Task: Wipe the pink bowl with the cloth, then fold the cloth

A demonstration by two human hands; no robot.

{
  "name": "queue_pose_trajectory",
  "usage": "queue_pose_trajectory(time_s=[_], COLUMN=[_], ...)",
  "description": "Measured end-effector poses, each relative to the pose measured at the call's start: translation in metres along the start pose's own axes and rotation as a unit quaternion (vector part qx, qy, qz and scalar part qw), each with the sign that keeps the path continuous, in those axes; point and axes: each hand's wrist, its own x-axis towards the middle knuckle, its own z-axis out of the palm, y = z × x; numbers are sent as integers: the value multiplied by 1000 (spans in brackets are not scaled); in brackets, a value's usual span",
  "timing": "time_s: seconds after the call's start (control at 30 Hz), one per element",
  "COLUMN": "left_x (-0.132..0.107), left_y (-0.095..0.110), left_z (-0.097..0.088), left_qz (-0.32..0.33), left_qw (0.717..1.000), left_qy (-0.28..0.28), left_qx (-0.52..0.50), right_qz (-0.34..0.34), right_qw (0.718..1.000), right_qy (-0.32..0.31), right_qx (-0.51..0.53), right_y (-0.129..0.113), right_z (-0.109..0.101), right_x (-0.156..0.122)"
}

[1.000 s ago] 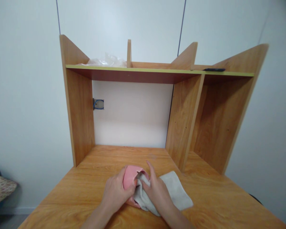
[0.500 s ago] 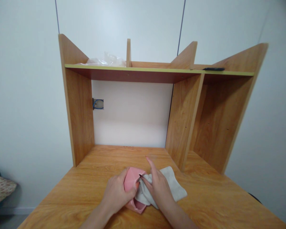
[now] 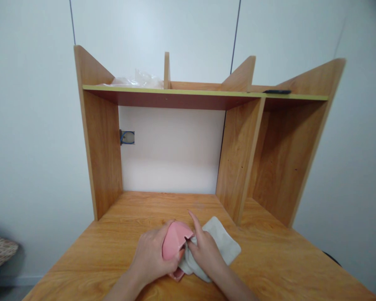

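Observation:
My left hand [image 3: 152, 254] is wrapped round a pink hollow container [image 3: 175, 239], tilted so that its notched opening faces right. A light grey cloth [image 3: 222, 239] is bunched in my right hand [image 3: 207, 253], with its free part spread out to the right. The fingers of my right hand press the cloth against the container's open edge, and its index finger points up and away. Where the cloth meets the inside of the container, my fingers hide the contact.
Both hands work above a wooden desk [image 3: 125, 234]. Behind rises a wooden hutch [image 3: 105, 154] with upright dividers. Clear plastic wrapping [image 3: 139, 79] and a flat dark object [image 3: 277, 91] lie on its upper shelf. An uncovered wall box [image 3: 127, 137] shows wires.
The pink container has turned in my left hand, so more of its outer side shows and less of its lower opening. My right hand and the cloth have shifted slightly left.

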Motion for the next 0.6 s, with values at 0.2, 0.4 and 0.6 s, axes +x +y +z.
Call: queue_pose_trajectory(time_s=[0.2,0.4,0.6], left_x=[6,4,0], left_y=[-6,-1,5], left_z=[-1,12,23], left_qz=[-49,-77,-55], left_qw=[996,979,948], left_qy=[26,3,2], left_qx=[-72,-191,-314], right_qz=[40,41,19], right_qw=[993,971,959], right_qy=[65,151,133], right_qx=[87,183,248], right_y=[6,7,3], right_z=[5,4,12], right_x=[3,11,11])
